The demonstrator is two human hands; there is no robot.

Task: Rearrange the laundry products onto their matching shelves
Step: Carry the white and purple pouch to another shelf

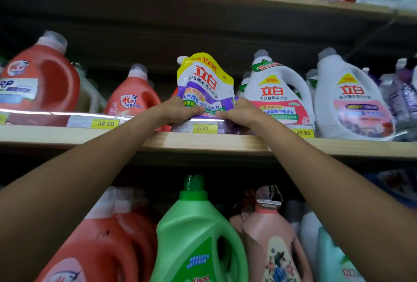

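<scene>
Shop: wooden shelves (203, 141) stocked with detergent jugs (277, 92), yellow price tags (105, 123).
</scene>
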